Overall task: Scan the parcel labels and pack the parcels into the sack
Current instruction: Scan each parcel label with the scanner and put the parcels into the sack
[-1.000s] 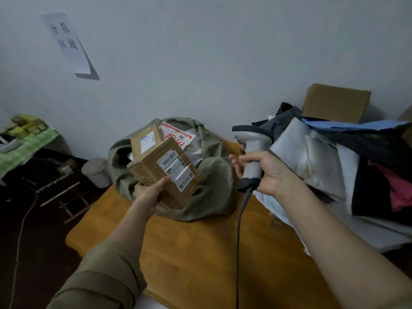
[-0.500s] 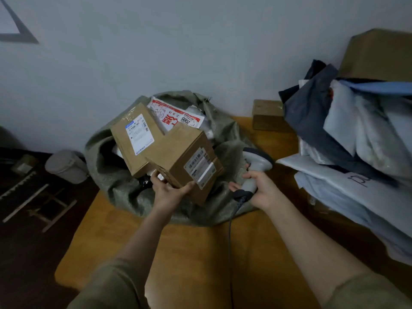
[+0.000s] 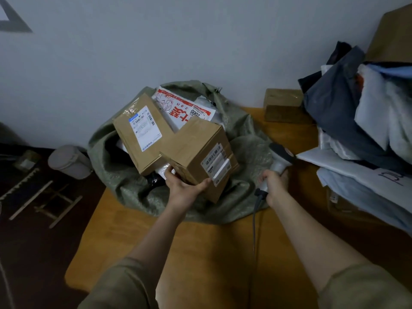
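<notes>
Since the earlier frame the box (image 3: 196,157) has travelled from in front of the scanner (image 3: 278,159) to the mouth of the sack (image 3: 245,150), and the scanner has dropped low toward the table (image 3: 200,253).

The left hand (image 3: 185,188) grips the box from below, thumb and fingers round its near lower edge; its label faces right. The right hand (image 3: 273,184) is wrapped round the scanner handle, head pointing away toward the wall.

Step in hand, by judgement: packing. The next move calls for lowering the box into the sack and letting go.

Obstruction: a second box (image 3: 142,132) and a red-printed mailer (image 3: 185,108) already fill the mouth, so the box may need angling in.

Elsewhere: a small box (image 3: 283,105) at the table's far edge, a pile of mailers (image 3: 361,134) along its right edge, a bin (image 3: 69,161) on the floor at left.
</notes>
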Action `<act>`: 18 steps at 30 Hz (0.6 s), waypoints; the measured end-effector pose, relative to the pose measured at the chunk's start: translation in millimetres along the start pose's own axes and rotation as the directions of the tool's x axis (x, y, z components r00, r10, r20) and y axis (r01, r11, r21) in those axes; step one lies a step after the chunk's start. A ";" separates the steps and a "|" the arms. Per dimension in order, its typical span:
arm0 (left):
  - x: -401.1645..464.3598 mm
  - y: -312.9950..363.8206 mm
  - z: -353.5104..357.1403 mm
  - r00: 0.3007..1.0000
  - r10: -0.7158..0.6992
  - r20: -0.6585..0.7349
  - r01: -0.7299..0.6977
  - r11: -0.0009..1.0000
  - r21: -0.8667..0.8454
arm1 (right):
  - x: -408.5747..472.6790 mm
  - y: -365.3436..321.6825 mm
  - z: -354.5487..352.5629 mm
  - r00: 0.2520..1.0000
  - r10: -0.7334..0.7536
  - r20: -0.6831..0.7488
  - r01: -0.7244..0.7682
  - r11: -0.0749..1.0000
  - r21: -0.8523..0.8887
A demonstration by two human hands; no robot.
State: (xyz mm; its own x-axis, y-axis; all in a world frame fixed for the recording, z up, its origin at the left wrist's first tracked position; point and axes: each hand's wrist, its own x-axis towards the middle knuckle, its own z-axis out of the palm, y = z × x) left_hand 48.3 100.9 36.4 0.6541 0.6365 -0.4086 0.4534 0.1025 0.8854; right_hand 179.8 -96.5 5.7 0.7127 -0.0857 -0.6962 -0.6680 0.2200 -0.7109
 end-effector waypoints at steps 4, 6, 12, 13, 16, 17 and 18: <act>-4.9 12.2 9.4 1.000 0.017 -0.009 -0.016 1.000 0.013 | -0.5 -9.7 -11.3 0.999 0.038 0.039 -0.033 0.992 -0.118; -3.3 14.8 14.2 1.000 0.006 -0.018 -0.006 1.000 0.018 | -10.0 -19.6 -20.2 0.997 -0.029 0.065 0.038 0.991 -0.130; -12.8 45.3 39.5 0.998 -0.042 -0.035 0.046 0.990 0.137 | -44.2 -79.6 -53.2 0.962 -0.261 0.080 0.263 0.965 -0.009; -14.3 52.4 45.9 0.998 -0.038 -0.044 0.046 0.982 0.183 | -51.1 -91.4 -58.0 0.953 -0.286 0.098 0.284 0.958 0.033; -28.7 84.1 67.8 0.997 0.010 -0.072 0.023 0.892 0.451 | -70.8 -122.7 -71.7 0.925 -0.354 0.139 0.338 0.933 0.125; -35.1 95.7 75.1 0.998 0.038 -0.051 -0.005 0.843 0.539 | -77.2 -131.2 -76.3 0.916 -0.379 0.133 0.361 0.922 0.138; -40.7 105.5 81.8 0.998 0.063 -0.010 -0.044 0.794 0.606 | -83.0 -138.1 -81.5 0.907 -0.403 0.118 0.385 0.910 0.154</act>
State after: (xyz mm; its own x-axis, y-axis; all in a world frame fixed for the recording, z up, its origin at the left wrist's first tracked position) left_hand 119.0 23.3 128.4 0.6754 0.6491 -0.3499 0.6981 -0.4100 0.5870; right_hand 195.5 -199.0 153.5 0.9415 -0.0514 -0.3330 -0.3008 0.3173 -0.8994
